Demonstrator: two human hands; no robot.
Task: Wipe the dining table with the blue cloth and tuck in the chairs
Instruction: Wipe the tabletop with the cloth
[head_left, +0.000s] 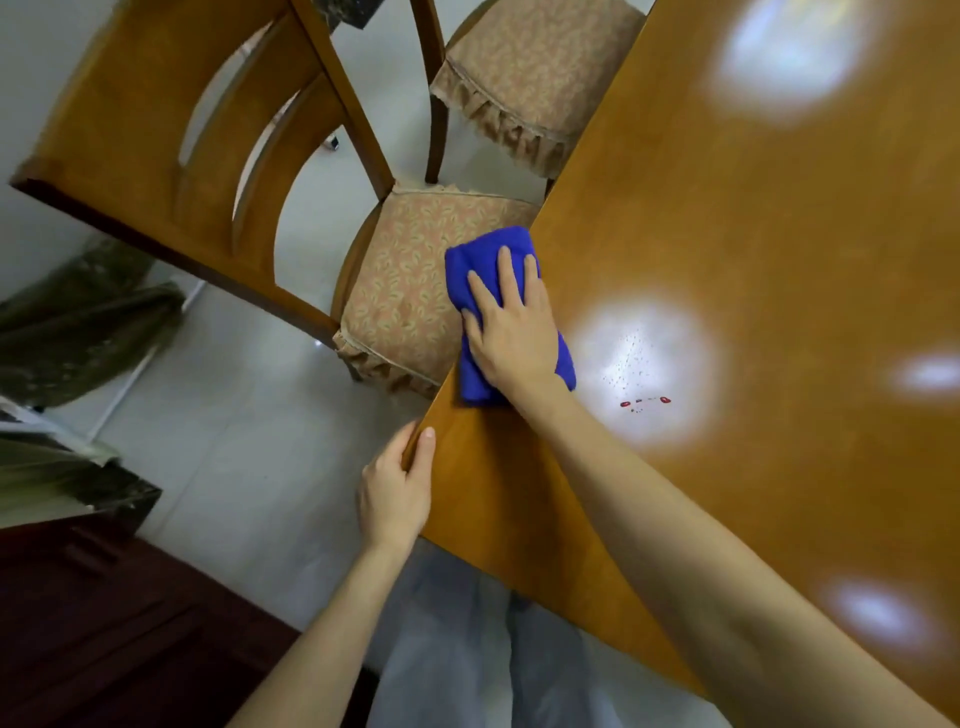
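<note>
Blue cloth (470, 262) under right hand (511, 332), fingers (503, 270) spread; left hand (395, 493) grips table (727, 234) edge.

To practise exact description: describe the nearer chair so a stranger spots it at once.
Start at the wooden table; two chairs stand along its edge. The nearer chair has its seat right beside the blue cloth, and, unlike the other chair, shows its slatted back.

The cloth (498, 291) lies on the table (753, 260) edge, two chairs (415, 291) to its left.
</note>
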